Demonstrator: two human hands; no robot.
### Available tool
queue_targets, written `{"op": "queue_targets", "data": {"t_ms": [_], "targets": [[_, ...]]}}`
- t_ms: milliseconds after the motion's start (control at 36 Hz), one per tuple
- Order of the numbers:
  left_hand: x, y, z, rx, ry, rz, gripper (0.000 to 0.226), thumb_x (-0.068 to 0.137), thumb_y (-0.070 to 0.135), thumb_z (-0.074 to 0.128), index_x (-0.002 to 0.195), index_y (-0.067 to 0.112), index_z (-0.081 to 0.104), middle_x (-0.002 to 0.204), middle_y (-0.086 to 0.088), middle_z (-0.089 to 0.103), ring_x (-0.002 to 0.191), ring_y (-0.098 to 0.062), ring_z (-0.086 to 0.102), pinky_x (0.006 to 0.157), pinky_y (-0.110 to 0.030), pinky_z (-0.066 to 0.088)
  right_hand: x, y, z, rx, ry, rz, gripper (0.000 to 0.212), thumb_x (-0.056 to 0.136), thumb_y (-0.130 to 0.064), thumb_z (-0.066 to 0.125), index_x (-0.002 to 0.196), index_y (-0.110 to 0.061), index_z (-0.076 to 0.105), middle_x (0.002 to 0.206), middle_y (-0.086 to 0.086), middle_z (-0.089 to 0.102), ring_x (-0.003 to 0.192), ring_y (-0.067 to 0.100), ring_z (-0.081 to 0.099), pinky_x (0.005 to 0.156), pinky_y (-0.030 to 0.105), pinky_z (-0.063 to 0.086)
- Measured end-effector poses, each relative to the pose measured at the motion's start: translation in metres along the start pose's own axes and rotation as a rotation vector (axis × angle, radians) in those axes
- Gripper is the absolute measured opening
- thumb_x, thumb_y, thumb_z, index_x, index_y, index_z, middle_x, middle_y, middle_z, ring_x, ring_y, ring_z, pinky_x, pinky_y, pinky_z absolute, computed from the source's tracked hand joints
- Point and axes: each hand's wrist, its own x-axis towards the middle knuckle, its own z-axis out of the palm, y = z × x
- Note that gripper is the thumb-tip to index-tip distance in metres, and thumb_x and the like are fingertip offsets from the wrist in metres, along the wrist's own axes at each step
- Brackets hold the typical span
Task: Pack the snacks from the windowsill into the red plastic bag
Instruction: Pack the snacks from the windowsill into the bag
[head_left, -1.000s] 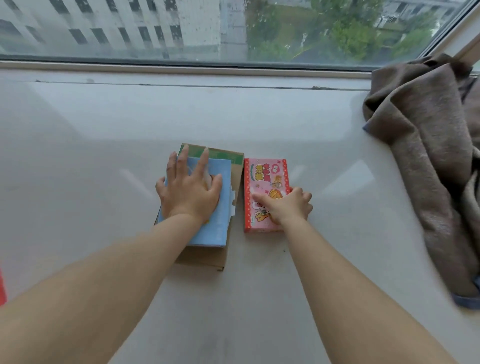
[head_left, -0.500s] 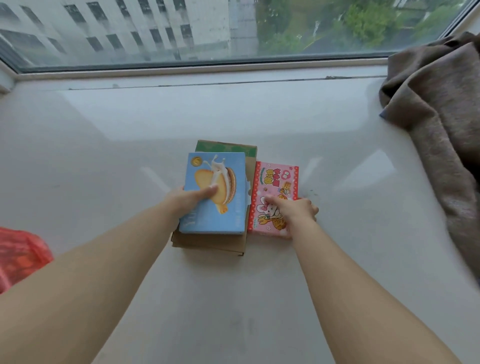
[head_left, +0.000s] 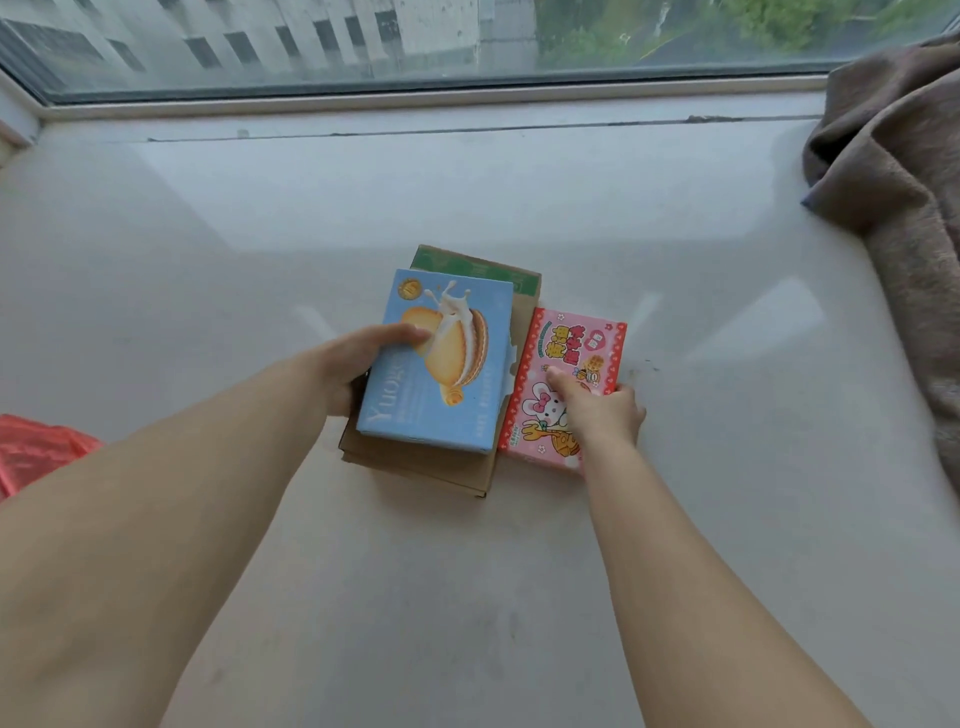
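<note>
Left hand (head_left: 347, 370): we grip the blue snack box (head_left: 439, 361), mid-frame.
Right hand (head_left: 597, 408): we grip the pink snack box (head_left: 563, 384).

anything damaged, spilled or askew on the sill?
Nothing spilled. The blue box sits skewed on the brown carton, gripped by the left hand; the right hand holds the pink box. A torn white edge shows between blue box and carton, owner unclear.
</note>
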Motion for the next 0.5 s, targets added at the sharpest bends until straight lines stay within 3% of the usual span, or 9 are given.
{"op": "queue_targets", "data": {"t_ms": [111, 278, 417, 500], "targets": [[0.003, -0.002, -0.003, -0.001, -0.003, -0.033, 0.048, 0.062, 0.040, 0.071, 0.102, 0.015, 0.063, 0.097, -0.010, 0.072, 0.079, -0.026, 0.071, 0.076, -0.040, 0.058, 0.000, 0.000, -0.001, -0.016, -0.008, 0.011, 0.080, 0.066, -0.051, 0.078, 0.126, -0.010, 0.044, 0.123, 0.008, 0.040, 0.101, 0.029, 0.058, 0.087, 0.045, 0.053], [-0.001, -0.006, 0.004, -0.018, 0.008, 0.001, 0.046, 0.062, 0.039, 0.070, 0.101, 0.016, 0.063, 0.091, -0.008, 0.073, 0.075, -0.024, 0.072, 0.066, -0.036, 0.060, 0.001, -0.001, -0.005, -0.003, -0.016, 0.004, 0.082, 0.064, -0.052, 0.079, 0.125, -0.011, 0.045, 0.122, 0.008, 0.044, 0.101, 0.030, 0.060, 0.085, 0.045, 0.054], [-0.017, -0.022, 0.011, -0.001, 0.002, 0.021, 0.048, 0.063, 0.042, 0.070, 0.104, 0.017, 0.063, 0.099, -0.008, 0.073, 0.084, -0.025, 0.071, 0.075, -0.037, 0.059, -0.008, 0.003, -0.017, 0.026, -0.099, 0.034, 0.067, 0.067, -0.042, 0.082, 0.114, -0.013, 0.045, 0.103, 0.006, 0.061, 0.079, 0.023, 0.062, 0.069, 0.034, 0.052], [-0.027, -0.031, 0.020, -0.009, 0.003, 0.038, 0.042, 0.069, 0.043, 0.069, 0.102, 0.017, 0.063, 0.097, -0.008, 0.074, 0.081, -0.024, 0.072, 0.075, -0.037, 0.059, -0.016, 0.006, -0.028, 0.020, -0.102, 0.037, 0.066, 0.064, -0.040, 0.084, 0.109, -0.016, 0.042, 0.101, 0.006, 0.062, 0.082, 0.026, 0.065, 0.077, 0.040, 0.057]]}}
